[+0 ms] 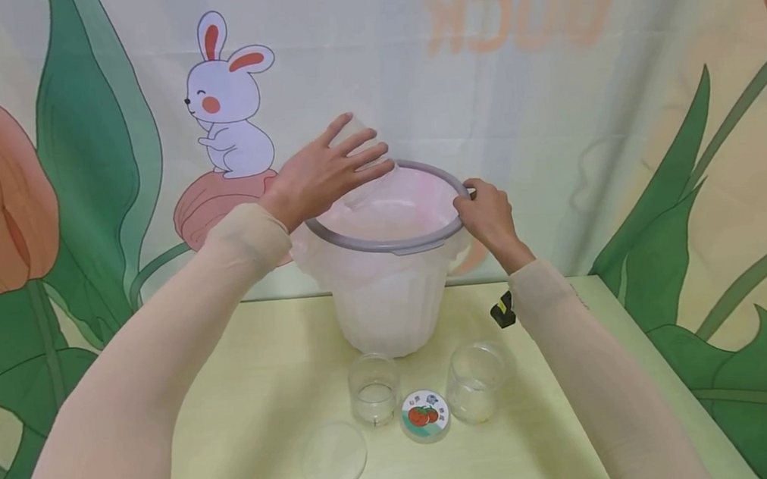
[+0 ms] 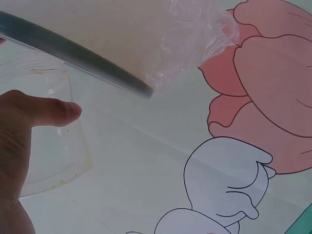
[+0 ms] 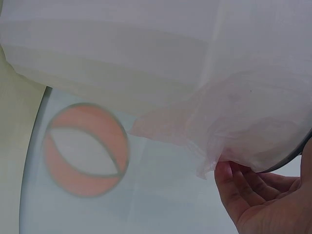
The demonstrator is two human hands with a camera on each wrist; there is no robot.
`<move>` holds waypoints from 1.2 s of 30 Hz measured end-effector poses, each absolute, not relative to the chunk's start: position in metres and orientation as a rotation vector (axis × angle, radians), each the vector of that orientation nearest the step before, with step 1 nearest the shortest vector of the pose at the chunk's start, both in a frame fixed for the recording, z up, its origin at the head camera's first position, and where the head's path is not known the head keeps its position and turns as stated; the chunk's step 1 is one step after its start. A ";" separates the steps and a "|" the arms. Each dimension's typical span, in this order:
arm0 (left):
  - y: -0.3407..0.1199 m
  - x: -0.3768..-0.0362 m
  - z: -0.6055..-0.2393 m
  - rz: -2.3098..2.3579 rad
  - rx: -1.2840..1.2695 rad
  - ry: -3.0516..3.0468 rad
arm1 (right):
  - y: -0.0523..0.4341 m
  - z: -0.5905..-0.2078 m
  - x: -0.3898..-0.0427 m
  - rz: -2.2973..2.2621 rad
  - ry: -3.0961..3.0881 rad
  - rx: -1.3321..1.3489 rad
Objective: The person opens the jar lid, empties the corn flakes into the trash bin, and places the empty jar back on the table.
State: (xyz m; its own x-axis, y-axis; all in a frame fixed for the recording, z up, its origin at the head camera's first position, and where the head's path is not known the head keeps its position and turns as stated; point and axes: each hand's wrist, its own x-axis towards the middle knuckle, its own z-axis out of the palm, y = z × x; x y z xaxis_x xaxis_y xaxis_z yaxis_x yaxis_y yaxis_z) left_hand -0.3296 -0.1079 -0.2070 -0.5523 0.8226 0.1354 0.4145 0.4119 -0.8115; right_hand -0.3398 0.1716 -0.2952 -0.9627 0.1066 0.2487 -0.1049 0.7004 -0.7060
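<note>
My left hand [image 1: 329, 168] holds a clear plastic jar [image 2: 56, 156] over the bin's mouth, the thumb across its side and the other fingers spread. The jar is tilted, with small yellowish specks near one end in the left wrist view; my hand covers much of it in the head view. Below stands a white waste bin [image 1: 392, 307] with a grey rim ring [image 1: 384, 245] and a thin pinkish bag liner [image 3: 170, 122] folded over its edge. At the right side of the rim, my right hand [image 1: 490, 211] grips the ring, fingers curled beneath it and against the liner.
In front of the bin stand two clear jars, a left one [image 1: 375, 396] and a right one [image 1: 476, 387]. Between them lies a round lid [image 1: 425, 416] with a red fruit picture. A clear lid [image 1: 334, 458] is nearer me. A small black object [image 1: 502, 311] lies by my right sleeve.
</note>
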 end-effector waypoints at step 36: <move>-0.126 -0.315 -0.217 0.145 -0.728 -2.293 | 0.170 -0.296 -0.342 1.114 -2.636 -0.027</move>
State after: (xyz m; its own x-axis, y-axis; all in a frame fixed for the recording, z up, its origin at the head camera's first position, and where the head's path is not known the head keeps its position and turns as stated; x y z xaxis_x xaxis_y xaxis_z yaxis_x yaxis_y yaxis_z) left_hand -0.3149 -0.1262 -0.2168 -0.5852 0.5414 0.6037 0.4612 0.8345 -0.3015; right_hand -0.3424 0.1698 -0.2961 -0.9610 0.1246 0.2469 -0.0902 0.7026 -0.7058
